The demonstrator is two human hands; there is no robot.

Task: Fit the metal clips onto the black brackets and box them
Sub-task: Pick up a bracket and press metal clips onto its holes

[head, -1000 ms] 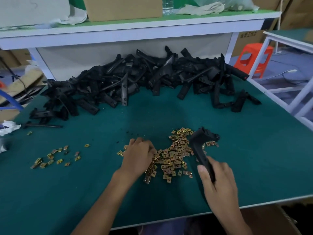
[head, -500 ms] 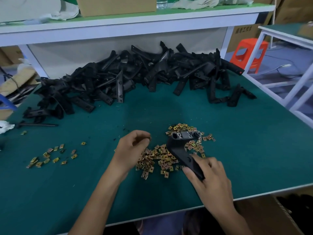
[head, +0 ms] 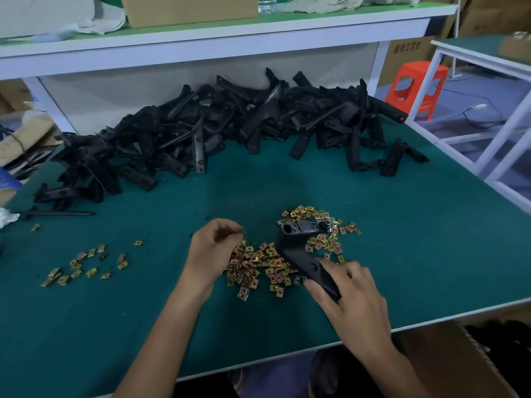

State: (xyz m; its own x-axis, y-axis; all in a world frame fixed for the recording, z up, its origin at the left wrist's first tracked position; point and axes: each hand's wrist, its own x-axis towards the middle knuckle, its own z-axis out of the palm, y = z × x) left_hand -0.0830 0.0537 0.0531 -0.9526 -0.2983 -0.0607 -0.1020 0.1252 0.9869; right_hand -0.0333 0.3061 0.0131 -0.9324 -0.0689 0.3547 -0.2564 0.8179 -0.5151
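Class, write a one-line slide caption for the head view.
Right hand grips a black bracket over the clip pile; left hand pinches what looks like a single clip.

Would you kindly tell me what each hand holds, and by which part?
The right hand grips the black bracket by the near end of its long arm. The left hand pinches something tiny, likely a clip.

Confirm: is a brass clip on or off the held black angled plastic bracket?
Off, seemingly: bracket in right hand shows no brass.
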